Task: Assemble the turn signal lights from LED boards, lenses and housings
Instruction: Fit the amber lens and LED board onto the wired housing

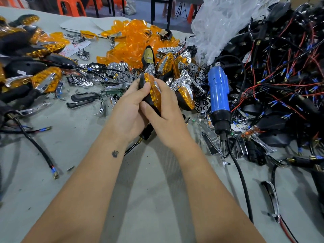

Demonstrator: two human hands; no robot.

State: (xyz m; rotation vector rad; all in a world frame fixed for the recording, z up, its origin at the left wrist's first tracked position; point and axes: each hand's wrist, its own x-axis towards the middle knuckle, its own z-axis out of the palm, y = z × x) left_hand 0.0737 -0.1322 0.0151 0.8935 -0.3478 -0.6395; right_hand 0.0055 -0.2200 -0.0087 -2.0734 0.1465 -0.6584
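Seating amber lens (154, 92) into black housing (145, 95): unit is gripped by left hand (129, 111) and right hand (164, 118); fastening with blue screwdriver (219, 95) is judged next.

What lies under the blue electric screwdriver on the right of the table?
The blue electric screwdriver rests on chrome reflector pieces and black housings. The table directly beneath it is covered, so anything else there cannot be seen.
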